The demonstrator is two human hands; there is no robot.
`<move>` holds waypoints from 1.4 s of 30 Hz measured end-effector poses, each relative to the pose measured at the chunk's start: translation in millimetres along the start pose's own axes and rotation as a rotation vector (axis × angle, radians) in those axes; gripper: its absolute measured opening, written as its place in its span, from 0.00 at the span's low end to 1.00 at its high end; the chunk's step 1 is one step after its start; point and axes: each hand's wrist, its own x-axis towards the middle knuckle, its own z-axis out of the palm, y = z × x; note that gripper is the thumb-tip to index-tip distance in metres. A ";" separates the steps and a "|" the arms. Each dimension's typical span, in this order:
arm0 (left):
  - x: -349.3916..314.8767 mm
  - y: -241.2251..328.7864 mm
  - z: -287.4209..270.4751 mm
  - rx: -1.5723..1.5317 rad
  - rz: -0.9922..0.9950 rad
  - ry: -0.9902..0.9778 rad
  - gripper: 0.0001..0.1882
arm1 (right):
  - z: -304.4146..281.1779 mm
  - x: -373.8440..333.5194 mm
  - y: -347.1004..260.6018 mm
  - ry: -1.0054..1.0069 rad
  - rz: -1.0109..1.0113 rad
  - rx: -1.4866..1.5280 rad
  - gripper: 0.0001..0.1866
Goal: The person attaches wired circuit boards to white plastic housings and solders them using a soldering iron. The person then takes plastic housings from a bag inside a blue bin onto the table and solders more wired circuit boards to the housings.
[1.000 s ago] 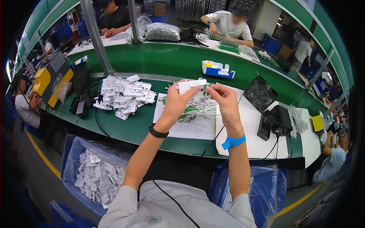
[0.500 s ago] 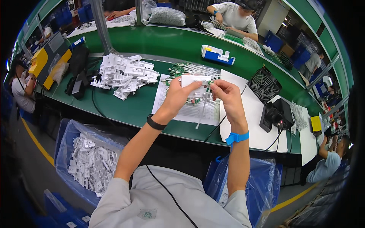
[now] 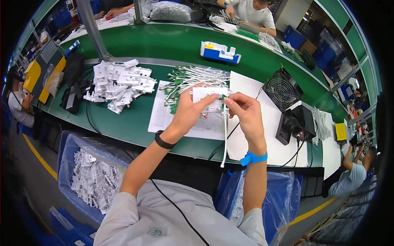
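Between the two sets of fingers, above the worktop [image 3: 135, 123], the white plastic bracket [image 3: 210, 95] lies crosswise, left hand [image 3: 189, 111] pinching its left end, right hand [image 3: 242, 111] closed on its right side, where a white cable [image 3: 225, 135] hangs.

The white plastic part [image 3: 210, 98] is partly covered by the left hand [image 3: 186, 112] and right hand [image 3: 244, 110], so its lower edge and the upper end of the white cable [image 3: 224, 139] are hidden. Print on the paper sheet [image 3: 166, 119] is too small to resolve. The blue bin [image 3: 67, 164] is cut off behind the bench edge.
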 end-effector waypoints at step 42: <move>70.8 -6.4 19.7 0.270 0.071 -0.056 0.12 | 71.2 -2.2 20.5 0.479 -0.413 -1.277 0.15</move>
